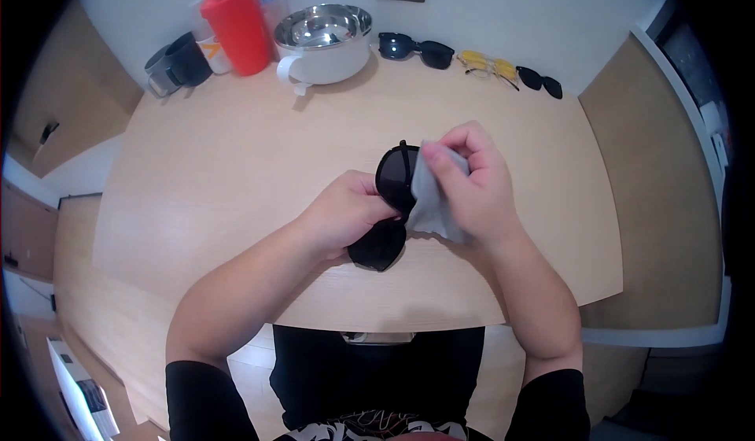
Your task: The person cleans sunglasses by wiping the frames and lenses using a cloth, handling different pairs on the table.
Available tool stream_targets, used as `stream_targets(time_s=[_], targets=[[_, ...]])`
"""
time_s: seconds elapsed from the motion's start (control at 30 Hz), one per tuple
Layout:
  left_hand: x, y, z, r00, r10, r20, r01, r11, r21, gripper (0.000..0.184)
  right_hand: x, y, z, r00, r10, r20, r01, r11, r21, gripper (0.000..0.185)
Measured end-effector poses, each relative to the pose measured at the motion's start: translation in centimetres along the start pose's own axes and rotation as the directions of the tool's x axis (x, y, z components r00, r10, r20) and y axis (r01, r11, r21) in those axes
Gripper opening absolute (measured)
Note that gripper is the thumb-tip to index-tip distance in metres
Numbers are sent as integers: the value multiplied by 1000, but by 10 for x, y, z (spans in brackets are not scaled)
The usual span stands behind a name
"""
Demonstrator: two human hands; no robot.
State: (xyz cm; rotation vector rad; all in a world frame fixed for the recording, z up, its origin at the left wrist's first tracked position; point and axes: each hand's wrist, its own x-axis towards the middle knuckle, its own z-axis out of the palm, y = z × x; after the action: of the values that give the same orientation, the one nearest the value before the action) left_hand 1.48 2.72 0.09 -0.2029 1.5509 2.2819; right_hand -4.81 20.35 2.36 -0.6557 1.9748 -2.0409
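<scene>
Black sunglasses (378, 244) with large dark lenses are held on end above the table, one lens above the other. My left hand (351, 211) grips them near the middle of the frame, its fingers closed and partly hidden behind the lenses. In my right hand (476, 175) a grey cloth (437, 206) is pinched between thumb and fingers and hangs down beside the upper lens. The cloth overlaps the right edge of the sunglasses; whether it presses on the lens I cannot tell.
Along the wall stand a dark grey mug (189, 59), a red tumbler (237, 28) and a white-handled steel bowl (326, 59). Further right lie black sunglasses (417, 50), yellow-lensed glasses (489, 66) and smaller dark lenses (540, 82). The wooden table (259, 154) has its front edge near my body.
</scene>
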Motion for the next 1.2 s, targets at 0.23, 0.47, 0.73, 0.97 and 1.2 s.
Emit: stream_targets(time_s=[0.23,0.47,0.73,0.97,1.2], targets=[[-1,2,2,999,14,-53,-12,999,29,11,-8,11,10,980,-199,20,195,929,-314,48],[0,-3,0,999,30,30,-30,999,15,13,-1,7,-3,998,25,-51,-23,999,34,51],[-2,5,-5,999,-53,12,54,998,-24,19,-7,12,11,974,-226,-8,215,936,-278,43],[-2,1,-1,998,-7,65,7,1000,3,13,-7,7,13,986,-163,-34,155,971,-181,45],[-4,0,5,997,2,75,-5,999,38,15,-3,8,12,984,-91,-154,73,991,-115,58]])
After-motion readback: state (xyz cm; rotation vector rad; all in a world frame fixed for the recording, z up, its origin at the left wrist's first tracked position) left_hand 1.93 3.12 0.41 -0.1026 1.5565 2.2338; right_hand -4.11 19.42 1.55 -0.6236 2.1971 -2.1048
